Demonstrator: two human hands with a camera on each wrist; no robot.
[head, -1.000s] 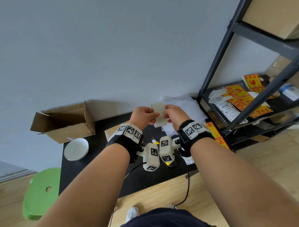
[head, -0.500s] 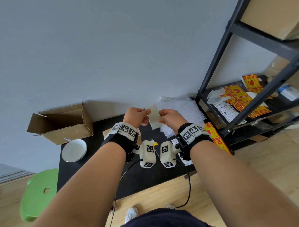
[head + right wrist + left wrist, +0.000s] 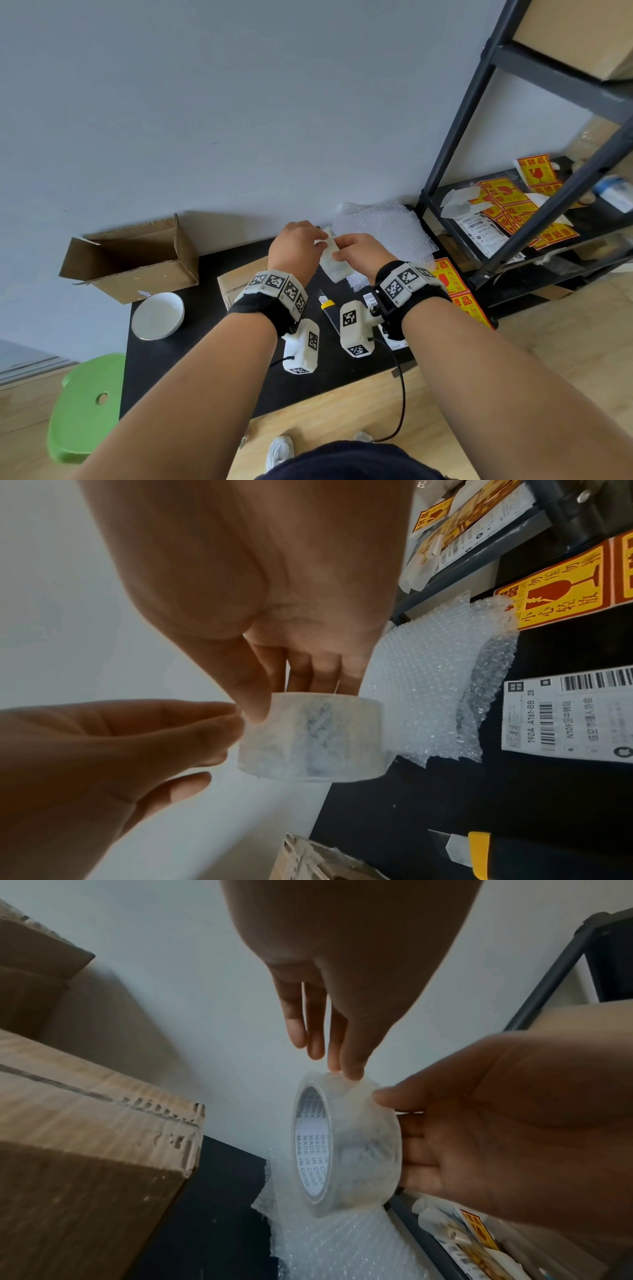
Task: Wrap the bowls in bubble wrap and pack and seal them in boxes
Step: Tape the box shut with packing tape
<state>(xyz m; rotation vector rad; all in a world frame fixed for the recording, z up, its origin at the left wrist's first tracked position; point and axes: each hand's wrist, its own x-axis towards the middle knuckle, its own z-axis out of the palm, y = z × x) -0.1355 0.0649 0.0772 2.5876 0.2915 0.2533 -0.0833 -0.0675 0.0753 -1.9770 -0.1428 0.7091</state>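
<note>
Both hands hold a roll of clear tape (image 3: 334, 263) in the air above the black table (image 3: 205, 377). My right hand (image 3: 337, 248) grips the roll (image 3: 342, 1145), thumb on its outer face and fingers behind. My left hand (image 3: 320, 240) pinches at the roll's (image 3: 311, 737) upper edge with its fingertips (image 3: 346, 1069). A white bowl (image 3: 158, 320) sits bare at the table's left. Behind the bowl an open cardboard box (image 3: 133, 260) lies on its side. Bubble wrap (image 3: 387, 229) lies against the wall, just beyond the hands.
A closed cardboard box (image 3: 239, 284) sits under my left wrist. A yellow utility knife (image 3: 327, 304) and a shipping label (image 3: 565, 718) lie below the hands. Fragile stickers (image 3: 448, 277) are at the table's right edge. A black shelf rack (image 3: 513, 205) stands right, a green stool (image 3: 85, 407) lower left.
The tape roll has been turned and tipped between the hands and sits slightly lower. Both hands keep hold of it in about the same place.
</note>
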